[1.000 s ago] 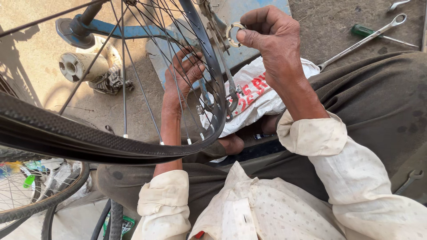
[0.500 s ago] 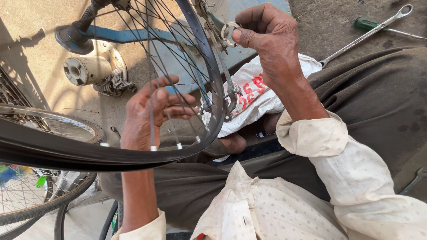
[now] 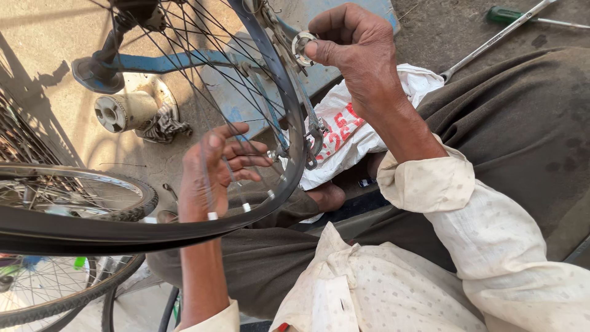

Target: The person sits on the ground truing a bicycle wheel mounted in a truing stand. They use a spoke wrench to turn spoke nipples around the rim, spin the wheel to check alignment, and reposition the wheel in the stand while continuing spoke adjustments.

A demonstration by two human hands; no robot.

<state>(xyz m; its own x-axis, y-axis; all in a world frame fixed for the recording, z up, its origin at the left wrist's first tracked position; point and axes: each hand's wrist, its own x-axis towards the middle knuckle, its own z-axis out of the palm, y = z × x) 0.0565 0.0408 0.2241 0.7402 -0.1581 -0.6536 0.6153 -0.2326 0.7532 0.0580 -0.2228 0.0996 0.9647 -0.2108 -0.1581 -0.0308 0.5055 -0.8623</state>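
Observation:
A spoked bicycle wheel with a dark rim stands across my lap. My left hand is behind the spokes, fingers spread, reaching toward a small metal part at the rim. My right hand is raised above the rim and pinches a small silver ring-shaped part between thumb and fingers. A metal brake-like arm hangs beside the rim.
A white printed plastic bag lies on my lap. A long spanner and a green-handled screwdriver lie on the ground at the top right. A blue stand, a white hub part and more wheels are at left.
My left hand has slid down and left along the spokes, its fingers now spread. The wheel has shifted in view. My right hand keeps holding the ring.

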